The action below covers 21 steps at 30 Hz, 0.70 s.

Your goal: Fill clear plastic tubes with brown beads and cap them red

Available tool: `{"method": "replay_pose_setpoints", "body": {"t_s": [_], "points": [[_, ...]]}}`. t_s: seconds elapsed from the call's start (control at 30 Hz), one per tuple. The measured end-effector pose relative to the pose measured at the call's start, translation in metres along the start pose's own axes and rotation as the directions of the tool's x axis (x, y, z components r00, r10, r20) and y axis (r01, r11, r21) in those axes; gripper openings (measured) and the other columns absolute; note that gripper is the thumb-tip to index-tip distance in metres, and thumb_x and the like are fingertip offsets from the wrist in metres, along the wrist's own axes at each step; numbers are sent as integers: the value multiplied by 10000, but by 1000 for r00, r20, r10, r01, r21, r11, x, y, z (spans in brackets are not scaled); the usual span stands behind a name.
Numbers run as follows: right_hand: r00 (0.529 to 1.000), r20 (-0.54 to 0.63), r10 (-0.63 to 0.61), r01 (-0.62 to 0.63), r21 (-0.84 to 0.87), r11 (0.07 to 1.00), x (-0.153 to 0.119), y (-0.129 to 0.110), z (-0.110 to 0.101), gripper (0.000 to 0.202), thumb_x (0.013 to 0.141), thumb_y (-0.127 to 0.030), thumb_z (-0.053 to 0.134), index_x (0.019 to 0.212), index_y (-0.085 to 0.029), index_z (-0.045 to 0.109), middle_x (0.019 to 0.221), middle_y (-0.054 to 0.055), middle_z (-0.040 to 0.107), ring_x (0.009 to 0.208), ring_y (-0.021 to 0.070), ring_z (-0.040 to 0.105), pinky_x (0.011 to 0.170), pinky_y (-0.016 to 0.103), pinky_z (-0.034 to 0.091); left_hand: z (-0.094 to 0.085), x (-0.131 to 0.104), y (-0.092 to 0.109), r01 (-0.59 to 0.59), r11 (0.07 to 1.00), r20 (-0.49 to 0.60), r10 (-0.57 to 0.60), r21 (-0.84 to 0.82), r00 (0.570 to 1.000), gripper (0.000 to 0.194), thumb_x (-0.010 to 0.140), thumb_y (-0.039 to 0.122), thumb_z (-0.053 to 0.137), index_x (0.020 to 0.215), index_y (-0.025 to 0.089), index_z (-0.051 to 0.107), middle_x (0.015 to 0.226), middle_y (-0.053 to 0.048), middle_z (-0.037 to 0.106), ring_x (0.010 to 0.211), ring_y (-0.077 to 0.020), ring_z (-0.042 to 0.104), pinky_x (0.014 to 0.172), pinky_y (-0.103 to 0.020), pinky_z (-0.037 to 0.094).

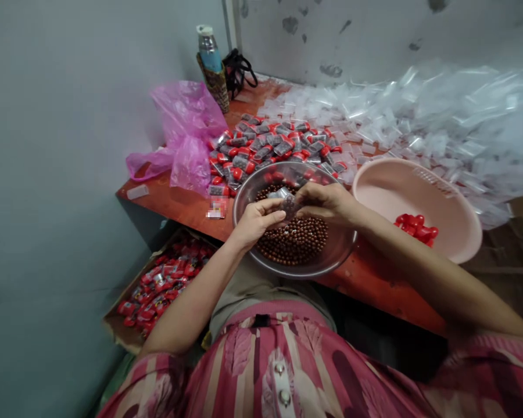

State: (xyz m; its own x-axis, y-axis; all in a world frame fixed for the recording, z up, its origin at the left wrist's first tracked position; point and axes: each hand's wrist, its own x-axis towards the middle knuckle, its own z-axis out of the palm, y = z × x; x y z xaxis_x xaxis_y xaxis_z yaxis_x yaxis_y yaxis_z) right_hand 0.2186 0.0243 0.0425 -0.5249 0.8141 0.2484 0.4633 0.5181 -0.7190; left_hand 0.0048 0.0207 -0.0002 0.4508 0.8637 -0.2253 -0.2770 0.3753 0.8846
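Over a clear bowl (331, 261) of brown beads (294, 247), my left hand (261, 219) is closed around a small clear plastic container (287, 203). My right hand (325, 202) meets it from the other side, its fingers pinched near the container. Whether those right fingers hold a separate small piece is too small to tell. Behind the bowl lies a pile of filled clear containers with red caps (274, 145).
A pink basin (387, 180) with red caps (418, 228) is at the right, clear empty containers (418, 116) behind it. A pink bag (192, 151) and a flask (210, 52) are at the left; a box of red packs (165, 278) sits lower.
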Motion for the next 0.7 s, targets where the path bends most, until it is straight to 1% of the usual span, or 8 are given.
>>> {"method": "replay_pose_setpoints", "body": {"t_s": [0.23,0.33,0.4,0.47,0.5,0.57,0.63,0.7], "points": [[963,-211,167,-137,149,979,-28,-4,15,211,829,-375,679,854,-192,578,723,-20,651,642,117,602,606,233,479,17,-1,2,-64,997,-12,65,53,998,312,657,288,837,923,187,710,847,22,744,748,-120,694,733,-238,588],[950,-215,228,-215,84,973,-50,-6,19,290,768,-412,747,947,-220,624,791,-15,699,717,141,645,669,260,515,20,0,0,-175,984,-73,177,41,981,335,677,298,826,949,187,665,950,-24,757,827,-165,728,796,-310,610],[936,-232,266,-272,6,962,-68,-2,7,378,768,-394,754,1085,-228,633,897,11,733,802,161,673,735,281,530,19,1,-3,-230,966,-32,235,118,971,327,719,295,797,994,194,650,1019,-46,753,925,-196,726,854,-352,604],[870,-354,343,-397,-90,913,-90,10,-19,347,842,-344,682,1154,-200,634,974,53,740,848,182,686,772,302,526,16,1,-7,-264,943,-7,271,204,963,315,747,297,776,1017,196,650,1041,-52,748,979,-204,715,892,-360,591],[810,-440,388,-499,-167,850,-103,21,-35,287,874,-309,635,1133,-186,656,983,71,742,841,192,688,762,309,520,15,2,-9,-278,931,-16,289,236,957,307,751,300,773,1015,195,655,1035,-50,748,976,-199,713,897,-349,588],[679,-506,531,-730,-392,559,-127,48,-70,248,894,-281,595,1077,-157,707,1010,127,742,880,242,692,785,344,504,14,3,-13,-285,916,-32,306,284,951,295,753,301,772,1005,191,667,1032,-47,747,953,-183,712,901,-325,581],[568,-394,722,-759,-590,275,-149,77,-98,267,901,-212,543,1075,-122,725,1007,173,740,903,267,692,790,349,488,15,4,-16,-264,908,1,279,326,960,285,751,295,774,993,180,680,1064,-60,742,953,-184,709,903,-316,577],[542,-326,775,-725,-648,234,-166,101,-113,281,859,-133,550,1066,-109,738,1020,190,736,894,255,692,778,322,472,15,5,-16,-242,908,20,251,341,968,292,747,299,775,996,174,686,1095,-70,735,967,-193,705,900,-324,579]]}}
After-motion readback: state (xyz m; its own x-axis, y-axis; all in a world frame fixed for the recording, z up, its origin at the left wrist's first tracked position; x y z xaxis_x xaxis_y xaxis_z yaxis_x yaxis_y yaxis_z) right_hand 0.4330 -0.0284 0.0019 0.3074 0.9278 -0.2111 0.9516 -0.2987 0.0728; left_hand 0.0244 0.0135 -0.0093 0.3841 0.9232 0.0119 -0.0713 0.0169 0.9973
